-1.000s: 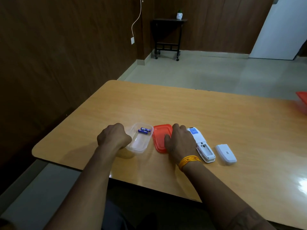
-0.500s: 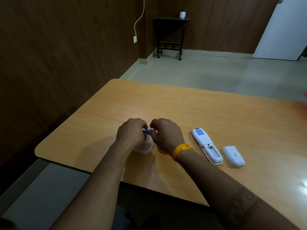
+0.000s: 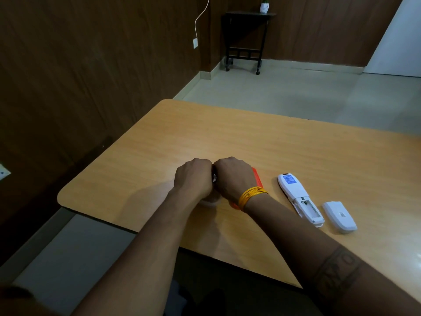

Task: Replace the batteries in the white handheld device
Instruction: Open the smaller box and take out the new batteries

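Together near the table (image 3: 296, 142)'s near-left corner: left hand (image 3: 193, 179) and right hand (image 3: 234, 176), knuckles touching, fingers curled, contents hidden. Beneath them, orange lid (image 3: 257, 179) and clear container (image 3: 208, 202), mostly covered. Toward the near edge, white device (image 3: 298, 197), compartment open, beside its loose cover (image 3: 339, 216).

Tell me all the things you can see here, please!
Table: 1, light wood, under everything.
White handheld device: 1, white with blue label, battery bay open, right of the hands.
Battery cover: 1, white, right of the device, apart from it.
Red lid: 1, red, mostly hidden under the right hand.
Clear container: 1, only an edge shows below the left hand.
Side table: 1, black, far wall, small white pot on top.
Left hand: curled, contents hidden.
Right hand: curled, yellow wristband.
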